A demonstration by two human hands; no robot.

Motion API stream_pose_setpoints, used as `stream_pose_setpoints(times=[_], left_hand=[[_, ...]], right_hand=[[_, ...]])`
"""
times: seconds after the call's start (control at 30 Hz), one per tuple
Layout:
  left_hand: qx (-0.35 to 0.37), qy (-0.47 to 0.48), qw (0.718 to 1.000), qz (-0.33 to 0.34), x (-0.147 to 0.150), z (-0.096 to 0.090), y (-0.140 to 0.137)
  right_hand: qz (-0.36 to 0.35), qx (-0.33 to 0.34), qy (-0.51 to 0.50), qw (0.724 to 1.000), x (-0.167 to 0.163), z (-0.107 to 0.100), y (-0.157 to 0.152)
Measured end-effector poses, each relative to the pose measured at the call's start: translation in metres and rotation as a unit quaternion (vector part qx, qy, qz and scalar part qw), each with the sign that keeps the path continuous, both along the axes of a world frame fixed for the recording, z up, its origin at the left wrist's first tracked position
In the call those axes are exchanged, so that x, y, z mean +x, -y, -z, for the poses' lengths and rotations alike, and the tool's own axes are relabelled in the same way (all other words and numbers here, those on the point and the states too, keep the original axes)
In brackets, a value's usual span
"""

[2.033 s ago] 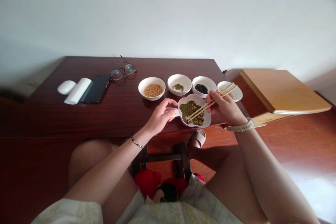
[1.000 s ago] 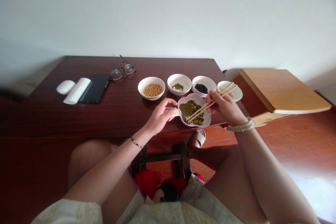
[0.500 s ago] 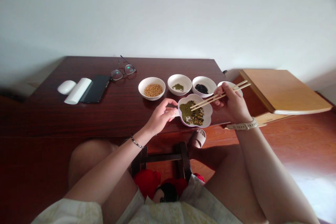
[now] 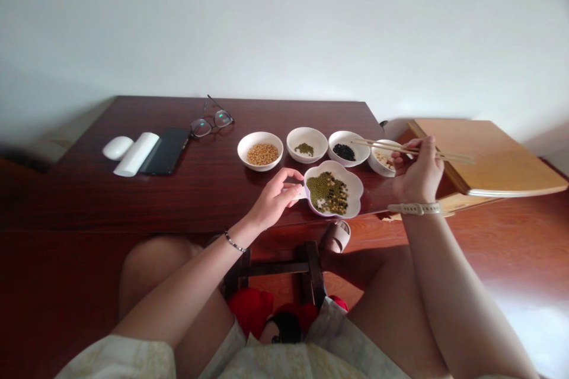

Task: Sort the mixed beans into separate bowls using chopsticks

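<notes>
Soft dim light, white glare on floor (image 4: 502,240) at right, shadowed lower left, chopsticks (image 4: 382,145) blurred

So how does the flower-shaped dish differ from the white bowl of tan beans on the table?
The flower-shaped dish has a scalloped rim and a handle; the tan-bean bowl is round, with no handle in sight. The dish holds a mix of green, dark and tan beans, while the bowl shows only tan ones. The left hand grips the dish's handle; the bowl stands untouched. Both are white inside.
</notes>
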State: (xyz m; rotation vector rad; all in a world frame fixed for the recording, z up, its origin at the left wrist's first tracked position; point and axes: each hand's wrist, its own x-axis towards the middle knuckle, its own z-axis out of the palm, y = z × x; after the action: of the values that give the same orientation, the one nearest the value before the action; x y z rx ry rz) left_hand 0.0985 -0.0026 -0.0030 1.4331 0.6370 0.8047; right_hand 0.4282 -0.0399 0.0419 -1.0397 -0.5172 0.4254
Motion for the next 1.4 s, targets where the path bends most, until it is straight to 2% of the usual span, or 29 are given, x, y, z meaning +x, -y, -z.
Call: stream_pose_setpoints(times=[0.1, 0.27, 0.4, 0.47, 0.6, 0.83, 1.07, 1.4], left_hand=[[-0.001, 0.001, 1.000, -0.001, 0.000, 0.000, 0.000], [-0.008, -0.002, 1.000, 0.000, 0.000, -0.001, -0.001], [-0.018, -0.004, 1.000, -0.001, 0.000, -0.002, 0.000], [-0.024, -0.005, 1.000, 0.001, 0.000, -0.003, 0.000], [-0.031, -0.007, 0.999, 0.007, -0.001, -0.004, -0.001], [-0.036, -0.005, 0.999, 0.011, -0.002, -0.005, 0.000], [-0.037, -0.013, 0.999, 0.008, -0.002, -0.007, 0.000], [-0.036, -0.003, 0.999, 0.015, -0.003, -0.005, -0.001]], right_hand=[[0.025, 0.013, -0.008, 1.000, 0.004, 0.003, -0.002], [-0.029, -0.001, -0.011, 1.000, 0.003, 0.004, -0.002], [-0.178, -0.054, 0.022, 0.982, -0.009, 0.002, 0.002], [-0.245, -0.116, 0.056, 0.961, -0.017, 0.000, 0.006], [-0.319, -0.184, 0.098, 0.925, -0.028, -0.007, 0.016], [-0.375, -0.210, 0.144, 0.891, -0.039, -0.016, 0.020], [-0.414, -0.223, 0.175, 0.865, -0.045, -0.012, 0.016], [-0.406, -0.225, 0.177, 0.868, -0.042, -0.012, 0.016]])
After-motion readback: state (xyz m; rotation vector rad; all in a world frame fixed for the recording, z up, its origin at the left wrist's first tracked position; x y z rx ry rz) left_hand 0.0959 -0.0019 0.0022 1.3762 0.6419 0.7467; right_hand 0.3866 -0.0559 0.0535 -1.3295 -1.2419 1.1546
